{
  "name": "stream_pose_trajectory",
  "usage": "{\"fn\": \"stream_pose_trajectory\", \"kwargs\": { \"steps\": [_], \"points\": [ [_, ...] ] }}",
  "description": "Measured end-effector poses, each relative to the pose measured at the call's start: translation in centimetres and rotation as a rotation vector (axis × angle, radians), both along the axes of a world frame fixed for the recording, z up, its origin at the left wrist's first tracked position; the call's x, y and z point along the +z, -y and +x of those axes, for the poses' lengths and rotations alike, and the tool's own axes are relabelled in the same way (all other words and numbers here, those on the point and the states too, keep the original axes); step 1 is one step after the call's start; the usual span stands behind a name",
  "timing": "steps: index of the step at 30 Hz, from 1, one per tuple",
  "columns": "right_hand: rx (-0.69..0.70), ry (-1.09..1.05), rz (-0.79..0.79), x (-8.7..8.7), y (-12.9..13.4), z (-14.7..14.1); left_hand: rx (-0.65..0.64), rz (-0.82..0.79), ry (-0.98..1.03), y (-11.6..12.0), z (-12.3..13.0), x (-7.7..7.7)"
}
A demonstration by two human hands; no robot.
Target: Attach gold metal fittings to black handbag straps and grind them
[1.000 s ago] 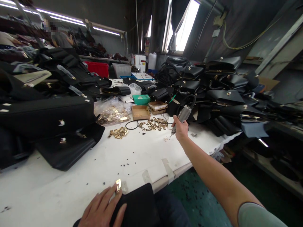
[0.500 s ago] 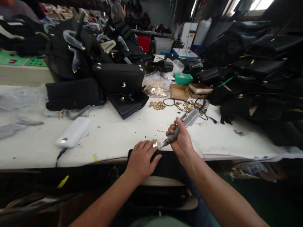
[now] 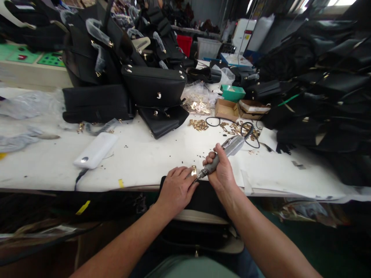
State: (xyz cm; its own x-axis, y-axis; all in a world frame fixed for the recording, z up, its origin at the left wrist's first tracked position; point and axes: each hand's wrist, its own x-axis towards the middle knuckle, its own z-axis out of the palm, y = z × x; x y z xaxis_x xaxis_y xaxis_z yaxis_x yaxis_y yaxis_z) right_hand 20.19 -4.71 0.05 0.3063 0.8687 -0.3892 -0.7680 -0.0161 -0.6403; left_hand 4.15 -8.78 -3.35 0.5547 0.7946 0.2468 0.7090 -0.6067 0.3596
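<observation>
My right hand [image 3: 222, 170] is wrapped around a grey electric screwdriver [image 3: 224, 154], which slants down to the left with its thumb side up. The screwdriver's thin tip meets a black handbag [image 3: 207, 197] close to my left thumb. My left hand [image 3: 178, 189] holds down the bag's flap at the table edge, fingers together and thumb bent in. Beside the index fingertip a gold metal clasp plate [image 3: 194, 170] sticks out past the flap's edge. The bag's lower part rests at my lap, its pale-edged opening [image 3: 199, 216] facing me. Whether a screw sits under the tip I cannot tell.
Gold fittings [image 3: 198, 124] lie in piles on the white table [image 3: 145, 154], with tiny dark bits scattered nearby. A cardboard box [image 3: 227, 110] and a green box [image 3: 232, 93] stand behind. Black bags [image 3: 153, 85] are stacked left and right. A white power bank [image 3: 96, 150] lies left.
The view has shifted, so the table sits higher and further right. The screwdriver's tip is now closer to the clasp plate and my left thumb. Both hands keep their hold.
</observation>
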Motion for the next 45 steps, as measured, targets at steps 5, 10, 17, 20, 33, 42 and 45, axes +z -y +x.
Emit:
{"fn": "stream_pose_trajectory", "kwargs": {
  "steps": [5, 10, 17, 20, 33, 42, 45],
  "points": [
    [-0.006, 0.01, 0.0, 0.1, -0.1, -0.1, -0.001, 0.017, -0.006, 0.0, 0.0, -0.1],
    [-0.007, 0.019, 0.008, 0.1, -0.1, -0.2, 0.001, 0.009, -0.01, -0.1, 0.1, 0.0],
    [0.004, 0.061, 0.025, 0.2, -0.1, -0.1, 0.0, -0.003, 0.003, -0.1, 0.0, 0.2],
    [0.016, 0.088, 0.028, 0.2, 0.0, -0.1, -0.001, 0.005, 0.014, -0.1, 0.0, 0.2],
    [0.011, 0.127, 0.099, 1.2, -0.8, 0.2, -0.004, -0.015, 0.023, 0.0, -0.1, -0.1],
    [-0.062, 0.402, 0.176, 0.4, -3.5, -0.9, 0.001, -0.019, 0.012, 0.1, 0.0, 0.0],
    [-0.037, 0.472, 0.12, -0.4, -3.7, -1.5, 0.003, -0.023, 0.013, 0.1, -0.1, 0.0]
  ]
}}
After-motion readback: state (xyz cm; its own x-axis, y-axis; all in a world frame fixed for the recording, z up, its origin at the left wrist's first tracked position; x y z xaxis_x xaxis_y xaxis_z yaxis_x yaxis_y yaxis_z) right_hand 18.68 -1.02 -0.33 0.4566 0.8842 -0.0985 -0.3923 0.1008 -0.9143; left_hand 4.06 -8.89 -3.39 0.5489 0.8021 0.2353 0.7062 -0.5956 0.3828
